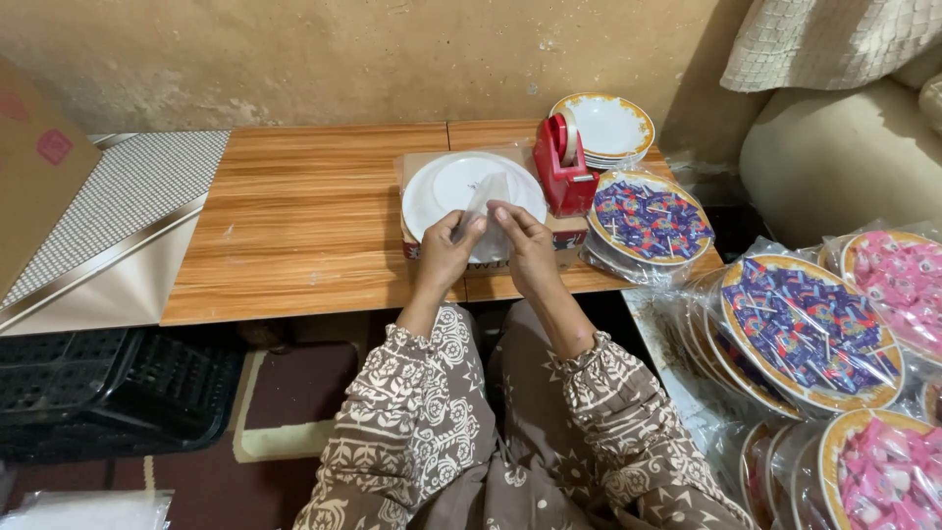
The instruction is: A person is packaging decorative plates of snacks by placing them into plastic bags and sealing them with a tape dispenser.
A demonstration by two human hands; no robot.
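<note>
Your left hand [446,250] and right hand [525,245] pinch a clear plastic bag [488,211] between fingertips, over the near edge of a white plate [437,191] on the low wooden table [304,221]. The bag stands upright, long axis running away from you, thin, crinkled and see-through. A red tape dispenser [561,162] sits just right.

A clear plastic bag [488,211] is held between the left hand [446,250] and right hand [528,245] over a flat cardboard box [417,167] on the wooden table. Round plates wrapped in clear film [810,334], filled with blue or pink sweets, are stacked at the right, and a brown carton with a pink label [54,146] is seen at far left
</note>
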